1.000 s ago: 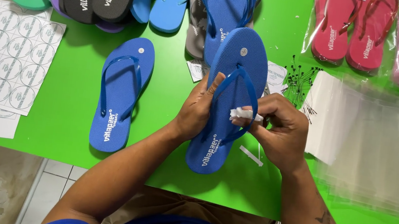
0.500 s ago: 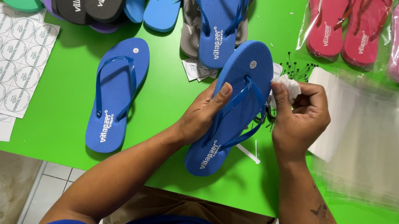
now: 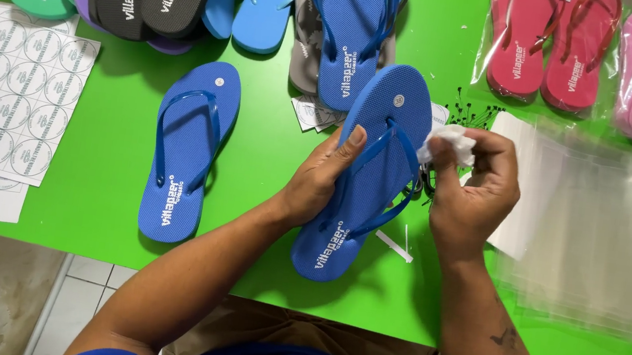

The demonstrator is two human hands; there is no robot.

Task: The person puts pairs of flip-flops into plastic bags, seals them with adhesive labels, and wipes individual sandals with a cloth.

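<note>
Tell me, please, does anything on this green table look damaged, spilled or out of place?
Nothing looks damaged. Only small black pins lie scattered loose on the table, beside the right hand, which pinches a white tag.

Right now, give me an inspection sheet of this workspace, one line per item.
Surface: green table, mostly covered.
Job's things: blue flip-flop held sole down over the table edge; small white crumpled piece beside its strap.
Clutter: second blue flip-flop lying flat; stacked flip-flops along the far edge; bagged red pair; round sticker sheets; clear bags; black pins.
Fingers: left hand grips the held flip-flop's side; right hand pinches the white piece.
Cables: nothing seen.
Surroundings: tiled floor below the table.
</note>
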